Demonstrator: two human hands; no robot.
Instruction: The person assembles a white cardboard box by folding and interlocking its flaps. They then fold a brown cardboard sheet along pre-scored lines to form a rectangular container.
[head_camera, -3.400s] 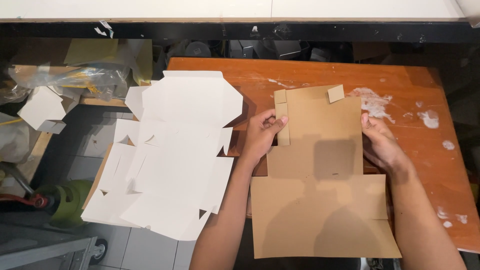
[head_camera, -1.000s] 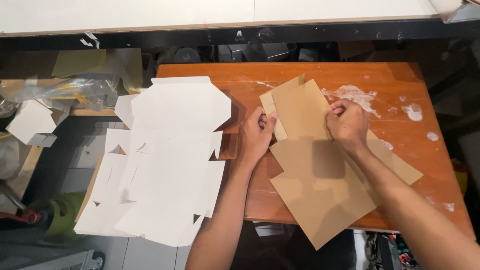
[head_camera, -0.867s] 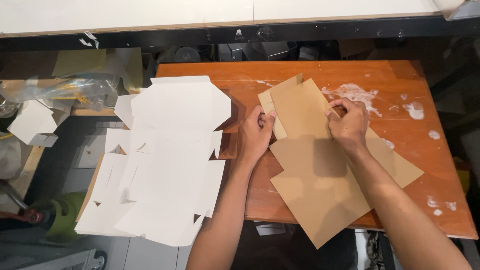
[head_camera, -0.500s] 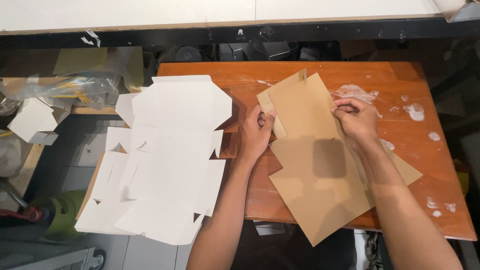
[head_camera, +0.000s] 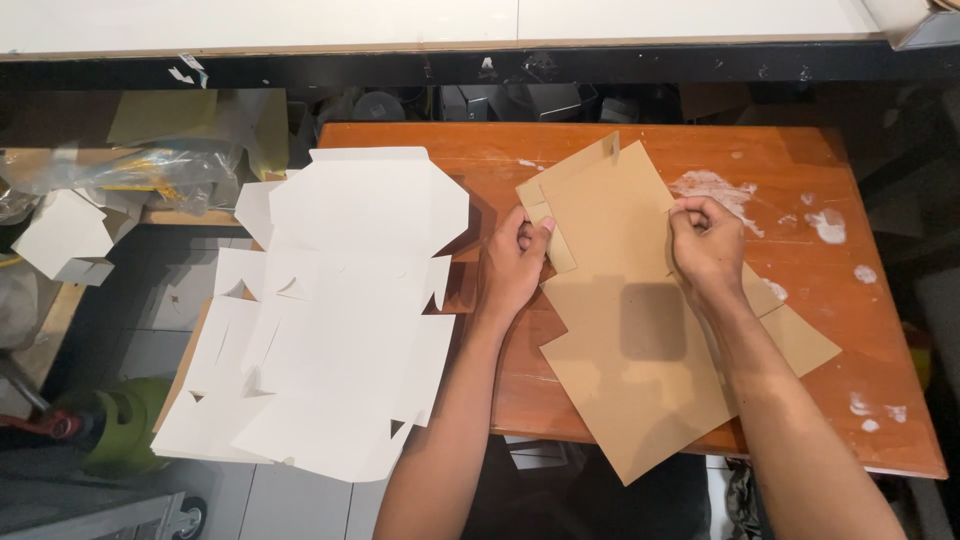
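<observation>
Pinching opposite edges of the brown cardboard blank (head_camera: 640, 320), left hand (head_camera: 515, 265) and right hand (head_camera: 705, 245) grip it.

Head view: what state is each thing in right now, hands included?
Brown cardboard box blank: unfolded, lying askew, overhanging the near table edge.
White box blanks: flat, stacked, overhanging the table's left side.
Left hand: pinching the blank's left side flap.
Right hand: pinching the blank's right edge.
Wooden table: paint-stained.

Person: left hand (head_camera: 515, 262) and right hand (head_camera: 706, 242) bare; forearms uncovered; no sleeves, gloves or rings visible.
</observation>
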